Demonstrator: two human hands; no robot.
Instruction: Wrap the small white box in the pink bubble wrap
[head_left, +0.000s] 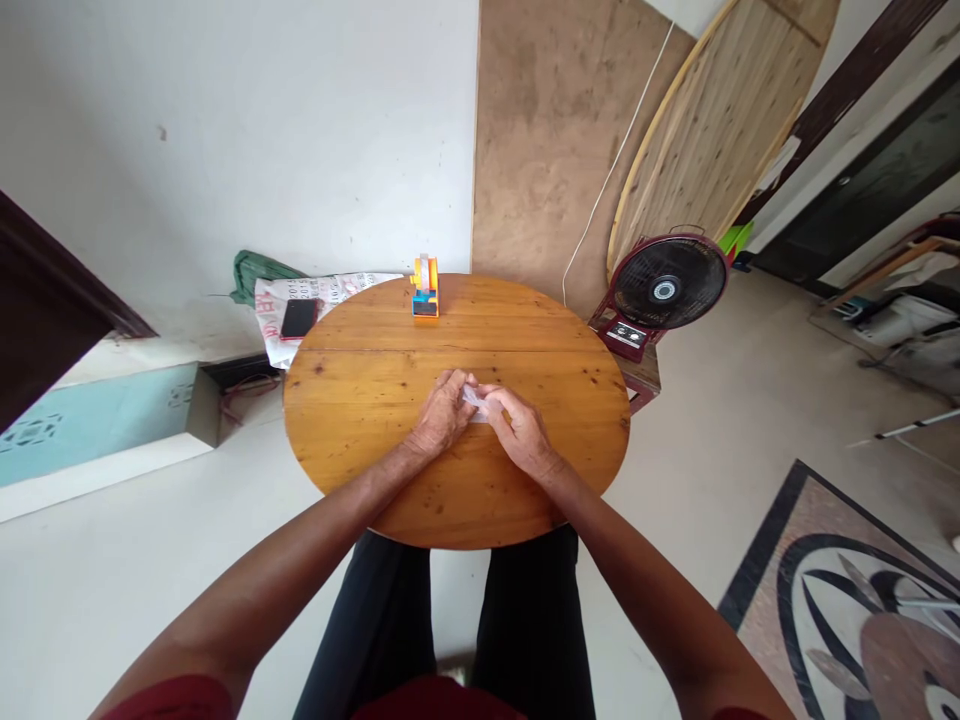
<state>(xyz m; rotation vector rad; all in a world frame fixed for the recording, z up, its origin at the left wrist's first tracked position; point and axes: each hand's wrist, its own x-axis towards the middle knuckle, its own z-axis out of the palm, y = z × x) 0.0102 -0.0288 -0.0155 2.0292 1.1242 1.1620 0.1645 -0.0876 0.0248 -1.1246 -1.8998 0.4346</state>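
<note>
Both my hands meet over the middle of a round wooden table [360, 400]. Between them is a small, thin, whitish see-through piece of plastic [475, 397], partly covered by my fingers. My left hand [444, 412] grips it from the left with the fingers curled. From the right, my right hand [521, 425] pinches its other side between thumb and fingers. A paler part of it shows low between the hands, close to the tabletop. Exactly what the piece is cannot be made out.
An orange and blue tape dispenser [425, 290] stands at the table's far edge. Behind the left edge, a dark flat object [299, 319] lies on a printed white sack [274, 345]. A dark red fan [666, 285] stands at the right, and a board [555, 140] leans on the wall.
</note>
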